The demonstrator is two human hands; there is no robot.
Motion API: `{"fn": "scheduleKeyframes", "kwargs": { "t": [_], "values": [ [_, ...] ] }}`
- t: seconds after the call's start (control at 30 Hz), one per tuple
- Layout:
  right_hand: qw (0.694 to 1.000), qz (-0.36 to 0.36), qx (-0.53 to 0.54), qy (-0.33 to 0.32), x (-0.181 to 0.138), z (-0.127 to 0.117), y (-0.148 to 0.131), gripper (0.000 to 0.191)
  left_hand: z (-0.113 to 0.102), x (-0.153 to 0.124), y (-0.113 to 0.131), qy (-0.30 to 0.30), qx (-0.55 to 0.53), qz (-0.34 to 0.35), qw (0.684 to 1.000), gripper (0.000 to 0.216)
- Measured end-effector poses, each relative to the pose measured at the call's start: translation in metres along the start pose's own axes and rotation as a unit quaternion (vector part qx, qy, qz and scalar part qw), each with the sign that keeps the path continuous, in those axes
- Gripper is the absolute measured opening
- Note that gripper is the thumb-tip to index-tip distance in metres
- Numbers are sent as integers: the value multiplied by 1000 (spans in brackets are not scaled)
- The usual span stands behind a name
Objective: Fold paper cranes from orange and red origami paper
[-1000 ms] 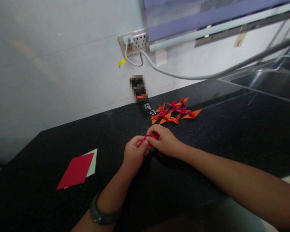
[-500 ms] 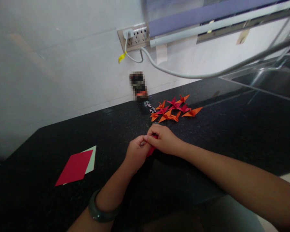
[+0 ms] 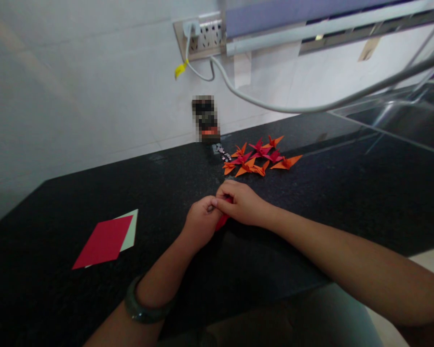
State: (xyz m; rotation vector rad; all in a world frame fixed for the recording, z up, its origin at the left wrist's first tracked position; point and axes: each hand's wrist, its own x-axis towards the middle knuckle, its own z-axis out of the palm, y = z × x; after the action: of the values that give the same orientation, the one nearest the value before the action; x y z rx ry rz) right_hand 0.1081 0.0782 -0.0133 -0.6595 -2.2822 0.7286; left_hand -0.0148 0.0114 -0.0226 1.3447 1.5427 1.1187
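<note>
A piece of red paper [image 3: 222, 221] sits between my two hands, mostly covered by the fingers, so its folds are hidden. My left hand [image 3: 201, 219] is closed on its left side, and a dark bangle [image 3: 146, 308] circles that wrist. From the right, my right hand [image 3: 241, 202] grips the paper with curled fingers, its thumb meeting the left hand. Just beyond the hands lie several folded paper cranes [image 3: 246, 167], orange and red. Flat on the left are a red paper square [image 3: 104, 242] and a pale green sheet [image 3: 131, 235] partly beneath it.
The black countertop [image 3: 159, 193] runs back to a tiled wall. A blurred-out upright object [image 3: 206, 119] leans there, with a patterned strip [image 3: 223, 153] at its foot. A wall socket [image 3: 202, 38] has a plugged-in cable, and a grey hose [image 3: 292, 107] hangs across the right.
The view has tilted slightly, shifting everything a little up and left. Both hands stay closed around the red paper, with only a slight shift of the fingers.
</note>
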Motion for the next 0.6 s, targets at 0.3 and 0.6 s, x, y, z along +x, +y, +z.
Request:
{"fn": "scheduleKeyframes", "kwargs": {
  "t": [0.3,0.6],
  "values": [
    [1000,-9,17,21,0,-1,0,7,-1,-1,7,43,-64,-51,996,13],
    [998,-5,18,65,2,-3,-1,18,-1,1,7,99,-142,-64,983,23]
  ]
}}
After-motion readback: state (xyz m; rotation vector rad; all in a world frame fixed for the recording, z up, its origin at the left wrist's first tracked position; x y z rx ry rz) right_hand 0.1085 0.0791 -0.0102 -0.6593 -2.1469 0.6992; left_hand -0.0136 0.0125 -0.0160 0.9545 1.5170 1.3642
